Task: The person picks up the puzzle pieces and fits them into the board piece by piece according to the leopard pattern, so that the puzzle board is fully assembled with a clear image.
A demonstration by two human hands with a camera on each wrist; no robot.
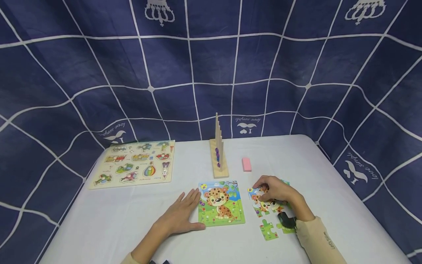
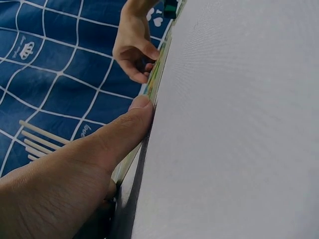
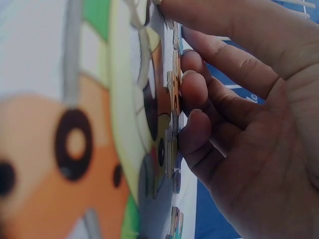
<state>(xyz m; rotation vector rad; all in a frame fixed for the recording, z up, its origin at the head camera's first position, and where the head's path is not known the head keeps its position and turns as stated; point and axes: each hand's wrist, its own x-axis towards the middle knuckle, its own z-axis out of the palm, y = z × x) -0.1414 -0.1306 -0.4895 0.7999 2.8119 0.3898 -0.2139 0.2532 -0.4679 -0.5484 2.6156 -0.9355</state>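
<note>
My left hand (image 1: 180, 214) lies flat at the left side of a leopard jigsaw puzzle (image 1: 221, 203) in its square board. Its fingers touch the left edge and the thumb stretches along the lower left corner. To the right, my right hand (image 1: 277, 190) is bent over a second, partly joined animal puzzle (image 1: 271, 206). Thumb and forefinger pinch a puzzle piece (image 1: 255, 197) at that group's upper left. The other fingers (image 3: 195, 85) curl down onto the pieces in the right wrist view. This hand hides part of the group. A loose green piece (image 1: 268, 231) lies just below.
A wooden peg stand (image 1: 224, 169) with upright rods and purple and blue beads stands behind the leopard board. Beside it lies a pink block (image 1: 246, 164). A vehicle peg board (image 1: 140, 178) is at the back left. Dark blue checked cloth (image 1: 211, 73) hangs behind the white table.
</note>
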